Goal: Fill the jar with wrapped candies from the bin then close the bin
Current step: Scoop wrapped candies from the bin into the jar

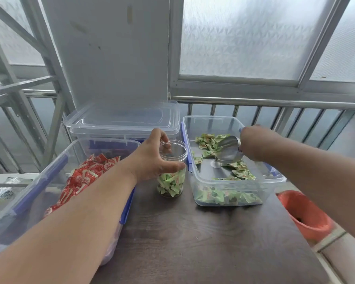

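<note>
Standing on the dark tabletop (193, 238), the clear jar (172, 171) is about half full of green candies (170, 182) — the left hand (154, 156) wraps its grip around the jar's upper wall. Just right of it, the open bin (223, 193) holds more green candies. The right hand (256, 142) grasps a metal scoop (230, 148), tipped down inside the bin. At the left, another bin (29, 191) holds red candies (84, 175).

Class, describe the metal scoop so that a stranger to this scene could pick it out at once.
Start at the dark wooden table, then find the clear bin of green wrapped candies on its right. The metal scoop is inside, gripped by the right hand. It is the only shiny silver thing there.
</note>
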`<state>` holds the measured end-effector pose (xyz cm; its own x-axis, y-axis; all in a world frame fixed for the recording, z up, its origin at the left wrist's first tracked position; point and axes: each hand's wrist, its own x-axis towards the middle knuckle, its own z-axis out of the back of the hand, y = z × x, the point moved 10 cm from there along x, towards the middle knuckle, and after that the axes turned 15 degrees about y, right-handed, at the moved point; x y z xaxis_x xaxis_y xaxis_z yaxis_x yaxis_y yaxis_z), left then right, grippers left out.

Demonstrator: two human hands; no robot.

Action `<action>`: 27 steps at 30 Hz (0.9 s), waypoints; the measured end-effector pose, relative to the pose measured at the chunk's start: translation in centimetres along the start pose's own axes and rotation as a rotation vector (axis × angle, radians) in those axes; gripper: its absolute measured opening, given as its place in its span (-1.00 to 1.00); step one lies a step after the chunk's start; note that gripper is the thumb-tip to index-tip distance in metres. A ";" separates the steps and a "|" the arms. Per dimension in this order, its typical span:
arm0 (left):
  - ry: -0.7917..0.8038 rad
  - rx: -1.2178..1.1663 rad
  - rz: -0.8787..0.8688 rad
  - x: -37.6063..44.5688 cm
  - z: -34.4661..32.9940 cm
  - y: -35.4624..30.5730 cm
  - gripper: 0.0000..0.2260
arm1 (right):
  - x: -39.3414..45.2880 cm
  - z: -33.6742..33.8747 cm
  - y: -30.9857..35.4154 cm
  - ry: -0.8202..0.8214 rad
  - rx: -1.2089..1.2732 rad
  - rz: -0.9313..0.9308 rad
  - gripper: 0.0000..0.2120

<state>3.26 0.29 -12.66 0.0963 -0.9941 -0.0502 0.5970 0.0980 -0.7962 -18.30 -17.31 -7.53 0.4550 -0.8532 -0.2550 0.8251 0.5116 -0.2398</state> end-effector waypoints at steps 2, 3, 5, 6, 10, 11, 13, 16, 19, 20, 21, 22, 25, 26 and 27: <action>-0.002 0.002 0.001 0.0 0.0 0.0 -0.36 | 0.8 0.5 -1.7 -0.109 0.089 -0.039 -0.81; 0.000 0.003 0.003 -0.1 0.0 0.0 -0.37 | 1.2 0.4 -2.4 -0.145 0.108 -0.062 -0.82; 0.000 0.011 0.002 -0.1 0.0 -0.1 -0.37 | 1.2 -0.4 -2.8 -0.162 0.142 -0.098 -0.76; 0.000 0.019 0.002 0.0 0.0 -0.1 -0.37 | 1.3 -1.0 -2.9 -0.154 0.156 -0.109 -0.72; -0.004 0.028 0.002 0.1 0.1 -0.2 -0.37 | 2.0 -1.9 -2.0 -0.113 0.143 -0.064 -0.71; -0.005 0.028 -0.001 0.1 0.1 -0.2 -0.36 | 2.3 -1.8 -1.8 -0.090 0.155 -0.043 -0.70; -0.005 0.024 -0.004 0.1 0.1 -0.2 -0.36 | 2.3 -1.6 -1.5 -0.019 0.189 -0.010 -0.73; -0.007 0.021 0.002 0.2 0.1 -0.2 -0.36 | 2.0 -0.9 -1.3 0.068 0.146 0.000 -0.74; -0.004 0.036 0.007 0.1 0.0 -0.3 -0.37 | 1.8 -0.2 -2.1 0.174 0.159 -0.036 -0.81; -0.006 0.042 0.009 0.1 0.1 -0.3 -0.37 | 1.2 0.0 -2.2 0.229 0.179 -0.046 -0.78; -0.006 0.046 0.011 0.1 0.1 -0.3 -0.37 | 0.9 0.0 -2.4 0.285 0.224 -0.055 -0.71; -0.006 0.049 0.013 0.1 0.1 -0.3 -0.37 | 0.5 0.1 -2.6 0.342 0.281 -0.059 -0.66; -0.008 0.048 0.017 0.0 0.1 -0.3 -0.37 | -0.8 0.1 -1.8 0.469 0.283 -0.022 -0.67; -0.010 0.045 0.017 0.0 0.1 -0.3 -0.37 | -0.6 -0.2 -1.5 0.486 0.297 -0.007 -0.67; -0.010 0.043 0.016 0.0 0.1 -0.3 -0.37 | -0.7 -0.6 -1.3 0.516 0.283 -0.006 -0.66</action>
<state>3.12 0.27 -12.38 0.1140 -0.9919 -0.0562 0.6287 0.1158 -0.7689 -19.86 -17.26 -7.56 0.2867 -0.6603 -0.6941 0.9168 0.3993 -0.0011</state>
